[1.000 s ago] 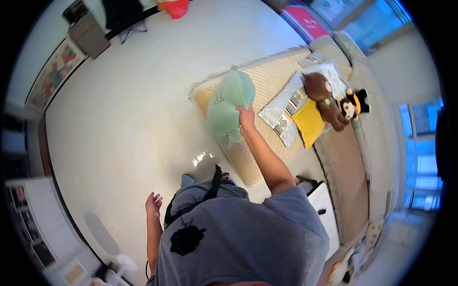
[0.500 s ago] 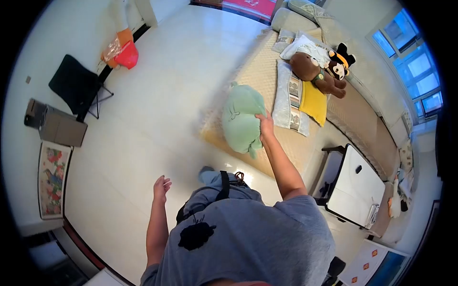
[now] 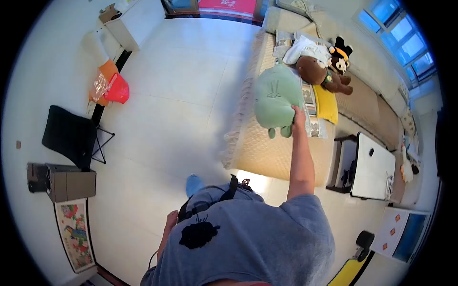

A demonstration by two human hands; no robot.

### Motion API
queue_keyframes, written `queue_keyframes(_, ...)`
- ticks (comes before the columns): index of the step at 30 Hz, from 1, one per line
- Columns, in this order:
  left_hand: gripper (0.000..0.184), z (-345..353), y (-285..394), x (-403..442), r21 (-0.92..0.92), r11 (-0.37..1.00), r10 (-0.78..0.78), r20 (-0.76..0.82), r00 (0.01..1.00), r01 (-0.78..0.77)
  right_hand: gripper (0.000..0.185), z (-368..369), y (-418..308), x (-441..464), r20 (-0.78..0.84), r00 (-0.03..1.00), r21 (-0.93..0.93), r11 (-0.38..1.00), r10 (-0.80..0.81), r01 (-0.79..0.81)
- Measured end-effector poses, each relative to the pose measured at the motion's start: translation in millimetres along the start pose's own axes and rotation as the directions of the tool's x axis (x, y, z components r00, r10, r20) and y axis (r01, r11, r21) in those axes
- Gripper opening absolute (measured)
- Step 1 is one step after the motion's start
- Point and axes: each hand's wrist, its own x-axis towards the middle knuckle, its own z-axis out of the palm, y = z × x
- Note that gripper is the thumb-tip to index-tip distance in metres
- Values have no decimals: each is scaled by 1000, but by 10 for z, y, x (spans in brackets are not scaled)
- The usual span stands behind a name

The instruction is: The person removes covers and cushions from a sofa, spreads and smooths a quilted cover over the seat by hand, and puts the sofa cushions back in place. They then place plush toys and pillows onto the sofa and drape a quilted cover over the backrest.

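Observation:
A pale green plush pillow (image 3: pixel 275 95) with a stitched face and stubby feet hangs over the near part of the sofa bed. My right hand (image 3: pixel 298 118) grips its lower right edge with the arm stretched out. My left hand (image 3: pixel 172 219) is low beside my hip, close to the black strap at my waist; its fingers are too small and partly hidden to read. Just beyond the pillow lie a brown plush bear (image 3: pixel 315 71), a yellow cushion (image 3: pixel 327 102) and a grey patterned cushion (image 3: pixel 316 127), the last partly covered by the green one.
The sofa bed (image 3: pixel 260 150) has a quilted beige cover. Right of it stands a white-topped table (image 3: pixel 374 167) with a small black object. Along the left wall are a black folding chair (image 3: pixel 69 136), a grey-brown box (image 3: pixel 71 183) and pink and orange bags (image 3: pixel 116 90).
The green pillow has moved right and farther over the sofa bed in my right hand. My left hand has dropped back to my hip. My view has turned and shifted forward.

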Motion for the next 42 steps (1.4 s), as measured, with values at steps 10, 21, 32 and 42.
queue_keyframes(10,37,-2512,816,1959,539,835,97,57,994,-113,45,-36,1998,-825,-209,960,-693,664,188,-281)
queue_keyframes(21,40,-1734,4568,3811,211,878,389,209,897,-429,26,209,2787,-1261,-276,713,-576,483,645,-660)
queue_keyframes(32,40,-1037,6321,5000,489,689,355,416,837,-535,36,1951,1558,1592,-59,993,-620,775,106,-119)
queue_keyframes(42,38,-1290,7265,6616,546,763,58,476,877,-347,32,2169,1894,2826,138,990,-858,498,-8,123)
